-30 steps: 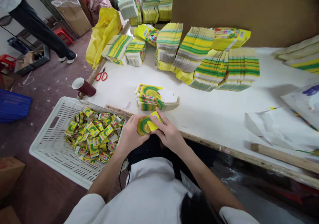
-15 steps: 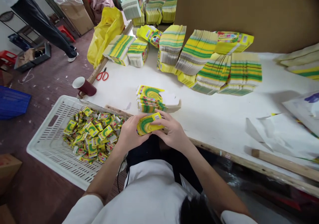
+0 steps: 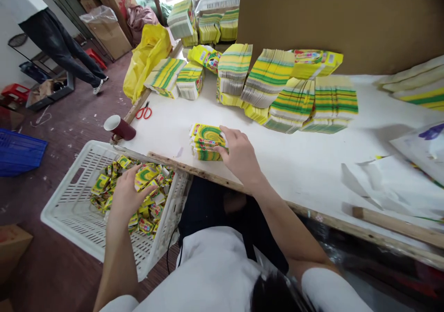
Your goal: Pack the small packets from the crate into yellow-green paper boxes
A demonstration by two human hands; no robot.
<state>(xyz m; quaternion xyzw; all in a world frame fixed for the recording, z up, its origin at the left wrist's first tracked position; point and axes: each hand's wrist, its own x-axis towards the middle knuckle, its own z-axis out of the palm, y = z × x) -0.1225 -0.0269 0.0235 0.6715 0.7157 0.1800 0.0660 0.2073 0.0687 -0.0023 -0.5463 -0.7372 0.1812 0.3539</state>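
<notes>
My left hand is over the white plastic basket, its thumb and fingers spread. A small yellow-green carton shows just beyond those fingers, seemingly let go, above a heap of similar cartons. On the white table, my right hand has its thumb and fingers around the right end of a short stack of flattened yellow cartons. The hand covers the stack's white flaps.
Bundles of flat cartons line the table's back beside a brown board. Red-handled scissors and a maroon mug are at the left edge. A yellow bag hangs there. Another person's legs stand far left.
My hands have parted. The left has moved left and down over the basket with the carton they both held; the right has gone forward to the stack of flattened cartons.
</notes>
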